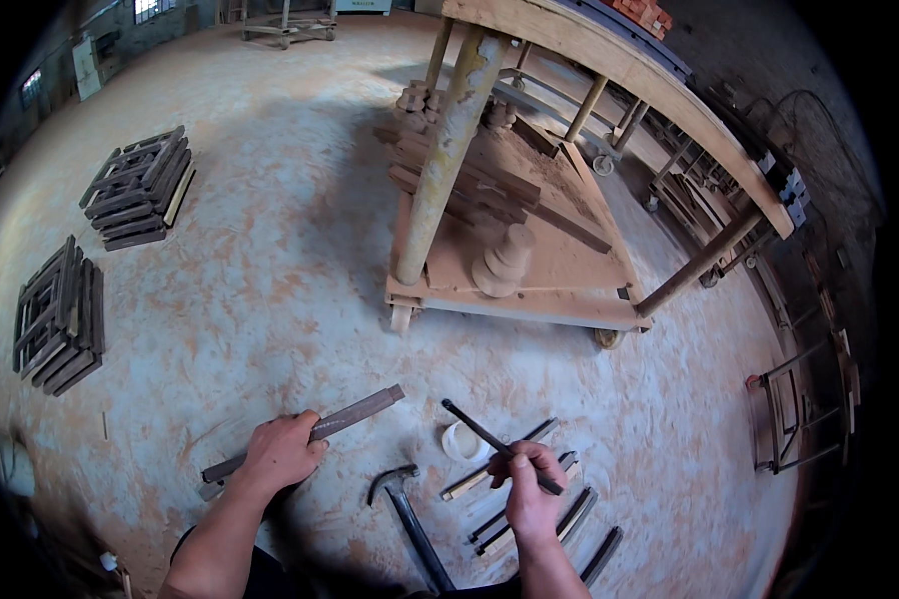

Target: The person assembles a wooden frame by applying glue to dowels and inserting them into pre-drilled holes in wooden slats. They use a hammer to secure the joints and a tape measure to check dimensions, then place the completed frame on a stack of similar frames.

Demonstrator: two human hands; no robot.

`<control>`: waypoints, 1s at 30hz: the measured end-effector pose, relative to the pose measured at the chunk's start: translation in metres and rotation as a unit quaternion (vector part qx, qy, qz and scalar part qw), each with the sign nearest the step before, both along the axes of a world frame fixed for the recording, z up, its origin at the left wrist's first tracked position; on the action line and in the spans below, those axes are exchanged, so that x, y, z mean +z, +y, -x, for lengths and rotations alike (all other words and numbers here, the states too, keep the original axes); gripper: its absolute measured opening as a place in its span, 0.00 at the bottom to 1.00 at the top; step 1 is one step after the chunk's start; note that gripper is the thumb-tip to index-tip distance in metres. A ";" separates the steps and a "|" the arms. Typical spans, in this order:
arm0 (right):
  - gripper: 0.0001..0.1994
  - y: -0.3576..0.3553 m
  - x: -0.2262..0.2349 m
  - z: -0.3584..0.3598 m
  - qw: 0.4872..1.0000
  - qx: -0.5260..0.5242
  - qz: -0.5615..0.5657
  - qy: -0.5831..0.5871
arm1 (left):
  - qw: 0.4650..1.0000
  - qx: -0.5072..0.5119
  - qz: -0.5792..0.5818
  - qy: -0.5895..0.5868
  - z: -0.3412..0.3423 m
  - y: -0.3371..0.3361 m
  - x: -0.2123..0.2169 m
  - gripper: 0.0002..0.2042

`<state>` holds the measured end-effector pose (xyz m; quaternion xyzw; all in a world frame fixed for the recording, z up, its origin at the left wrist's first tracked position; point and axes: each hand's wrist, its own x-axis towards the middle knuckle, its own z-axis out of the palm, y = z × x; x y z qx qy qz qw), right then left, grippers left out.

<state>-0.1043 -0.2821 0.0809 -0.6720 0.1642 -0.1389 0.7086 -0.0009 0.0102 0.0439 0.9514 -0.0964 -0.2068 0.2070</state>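
Observation:
My left hand (pixel 282 451) is closed round a dark wooden bar (pixel 362 407), whose narrowed end points up and to the right. Part of another bar (pixel 210 491) shows below it at the left. In my right hand (pixel 532 489) is a thin dark stick (pixel 477 423), gripped near its lower end and slanting up to the left. Its far tip is just above and left of a small white tub (pixel 460 445) on the floor. A claw hammer (pixel 415 524) lies between my forearms. Several dark and pale wooden strips (pixel 499 477) lie around and beneath my right hand.
A wheeled wooden cart (pixel 529 311) stands ahead, with boards (pixel 489 185) and a stacked, rounded wooden piece (pixel 502 262) on its lower shelf. To the left are two stacks of dark wooden frames (pixel 135 190). A metal rack (pixel 799 409) stands at the right.

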 end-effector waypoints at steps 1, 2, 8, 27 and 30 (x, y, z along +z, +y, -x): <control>0.09 0.004 -0.002 0.000 1.000 0.006 -0.004 0.009 | 1.000 -0.006 0.004 -0.006 0.001 0.000 -0.001 0.14; 0.09 0.007 -0.005 0.000 1.000 0.011 -0.009 0.018 | 1.000 -0.012 0.008 -0.012 0.002 -0.001 -0.002 0.14; 0.10 0.018 -0.003 -0.001 0.998 0.041 0.039 0.035 | 0.999 -0.041 0.016 -0.010 0.008 -0.007 0.009 0.13; 0.04 0.022 -0.013 -0.001 0.970 0.090 0.227 -0.006 | 0.999 -0.027 0.014 -0.015 0.015 -0.001 0.007 0.18; 0.05 0.018 -0.011 0.001 0.982 0.076 0.170 0.013 | 0.999 -0.023 0.029 -0.012 0.014 0.000 0.010 0.20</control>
